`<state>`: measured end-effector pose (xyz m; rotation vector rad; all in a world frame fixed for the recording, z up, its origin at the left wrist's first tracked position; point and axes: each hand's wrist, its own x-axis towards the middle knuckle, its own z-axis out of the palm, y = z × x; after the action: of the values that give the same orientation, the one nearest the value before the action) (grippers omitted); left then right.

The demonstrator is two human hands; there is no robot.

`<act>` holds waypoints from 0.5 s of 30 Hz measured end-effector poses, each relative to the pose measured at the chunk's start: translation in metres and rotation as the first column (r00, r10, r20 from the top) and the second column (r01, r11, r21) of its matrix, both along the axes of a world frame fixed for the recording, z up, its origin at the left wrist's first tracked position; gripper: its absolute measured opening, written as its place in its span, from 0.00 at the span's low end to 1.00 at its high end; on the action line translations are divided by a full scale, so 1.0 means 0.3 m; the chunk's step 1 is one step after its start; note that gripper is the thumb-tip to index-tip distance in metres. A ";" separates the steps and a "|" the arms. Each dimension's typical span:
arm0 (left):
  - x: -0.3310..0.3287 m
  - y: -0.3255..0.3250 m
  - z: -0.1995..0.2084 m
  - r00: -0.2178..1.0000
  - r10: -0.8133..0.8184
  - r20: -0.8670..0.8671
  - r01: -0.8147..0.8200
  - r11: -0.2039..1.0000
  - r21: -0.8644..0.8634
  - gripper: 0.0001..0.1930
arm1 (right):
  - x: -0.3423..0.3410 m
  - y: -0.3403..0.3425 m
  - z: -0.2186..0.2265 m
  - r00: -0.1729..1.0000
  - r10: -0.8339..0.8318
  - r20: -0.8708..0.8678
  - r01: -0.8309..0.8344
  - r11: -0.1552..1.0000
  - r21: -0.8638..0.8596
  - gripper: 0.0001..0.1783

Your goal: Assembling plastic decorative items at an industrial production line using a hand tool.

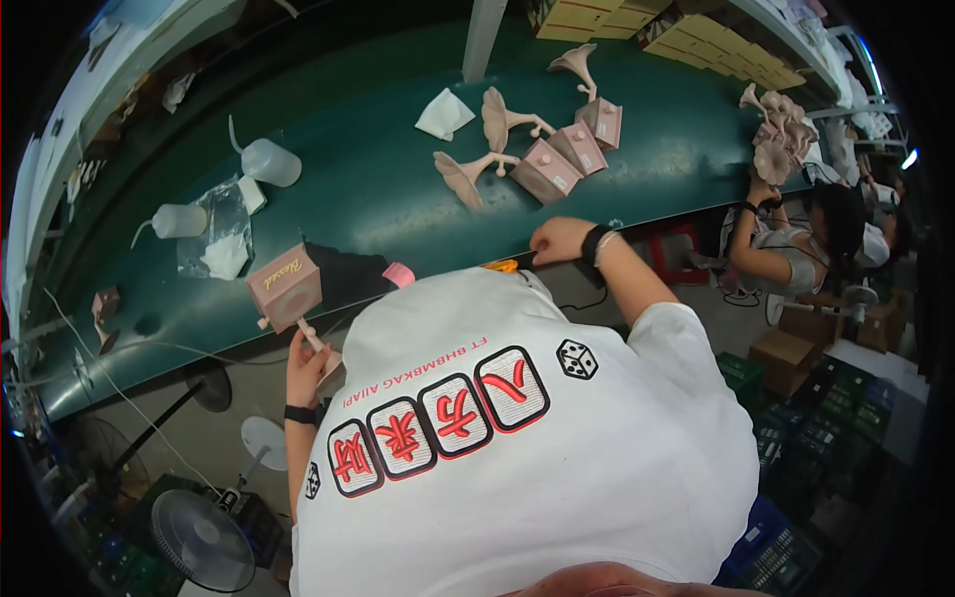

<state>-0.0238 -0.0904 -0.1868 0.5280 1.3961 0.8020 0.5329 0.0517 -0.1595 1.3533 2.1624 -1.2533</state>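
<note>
Pink gramophone (286,289), box uppermost and horn hanging down, is at the near edge of the table (348,189), on the person's left. The left hand (304,373) is closed around its neck and horn. The right hand (559,241) rests at the table's edge farther along, fingers loosely curled; whether anything is inside them I cannot tell.

The table is long, dark green and slightly glossy, bending across the view. Beside the held piece lie a black cloth (348,279) and a pink strip (399,275). Beyond are squeeze bottles (271,162) with bent spouts, a clear plastic bag (197,252) and white wipes (444,114). Below the table's left end, a floor fan (204,542) stands; to the right are a red stool (679,261) and dark green crates (836,438). Farther along, a co-worker (781,254) sits with hands close to a cluster of pink horns (774,159). Yellowish cartons (577,18) line the far side, near a grey post (482,40).

Counted: one gramophone held, three standing gramophones (545,171) grouped mid-table, two bottles, three wipes, one bag, one black cloth. The clustered horns overlap too much to count.
</note>
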 end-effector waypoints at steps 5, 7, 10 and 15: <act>0.014 0.024 0.008 1.000 0.002 -0.005 -0.002 0.999 -0.036 0.36 | 0.319 0.352 0.265 0.829 -0.555 0.068 0.453 0.738 0.499 0.22; 0.028 0.046 0.007 1.000 -0.012 -0.011 0.012 0.998 -0.055 0.36 | 0.434 0.495 0.258 0.779 -0.618 0.103 0.415 0.632 0.655 0.24; 0.057 0.056 0.012 0.999 -0.016 -0.033 0.013 0.996 -0.090 0.37 | 0.524 0.618 0.168 0.616 -0.754 0.229 0.537 0.615 0.578 0.40; 0.079 0.046 0.049 0.992 -0.035 -0.118 0.022 0.994 -0.111 0.36 | 0.598 0.658 -0.015 0.556 -0.790 0.258 0.724 0.613 0.317 0.57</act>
<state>-0.0001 -0.0767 -0.1720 0.5175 1.5306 0.6754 0.7123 0.2490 -0.1640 2.5467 1.4268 -0.8924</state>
